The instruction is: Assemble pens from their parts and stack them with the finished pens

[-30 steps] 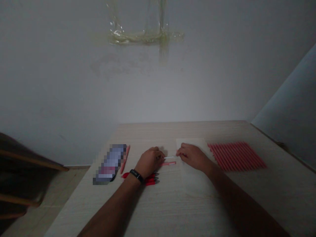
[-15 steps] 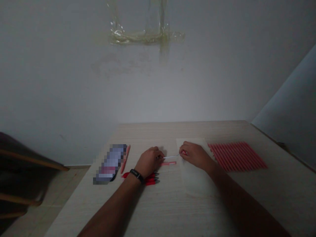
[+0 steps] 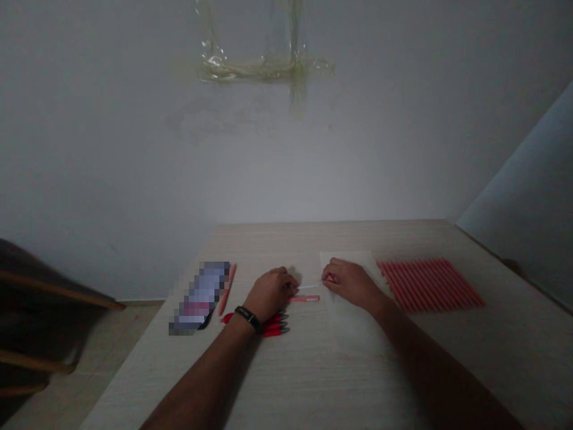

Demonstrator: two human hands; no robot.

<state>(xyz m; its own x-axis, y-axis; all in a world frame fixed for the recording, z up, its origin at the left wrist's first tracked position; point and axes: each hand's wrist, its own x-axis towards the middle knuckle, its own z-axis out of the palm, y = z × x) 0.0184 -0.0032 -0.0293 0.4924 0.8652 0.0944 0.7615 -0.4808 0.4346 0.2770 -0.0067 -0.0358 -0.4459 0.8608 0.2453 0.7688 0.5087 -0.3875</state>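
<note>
My left hand [image 3: 271, 292] rests on the wooden table [image 3: 290, 382], fingers curled round one end of a thin white pen refill [image 3: 308, 287]. My right hand [image 3: 351, 283] pinches the refill's other end together with a small red piece I cannot make out. Just below the refill a short red pen part [image 3: 306, 298] lies on the table. Under my left wrist lies a bunch of red pen tips [image 3: 273, 325]. A white sheet [image 3: 349, 334] is spread under my right hand.
A row of several red pen barrels [image 3: 430, 283] lies side by side to the right. One red barrel [image 3: 227, 289] lies next to a blurred flat object [image 3: 201, 297] on the left. A dark chair [image 3: 40, 316] stands at the left. A grey wall rises behind the table.
My right hand has shifted slightly left toward my left hand, so less of the white refill shows between them. Everything else on the table is as before.
</note>
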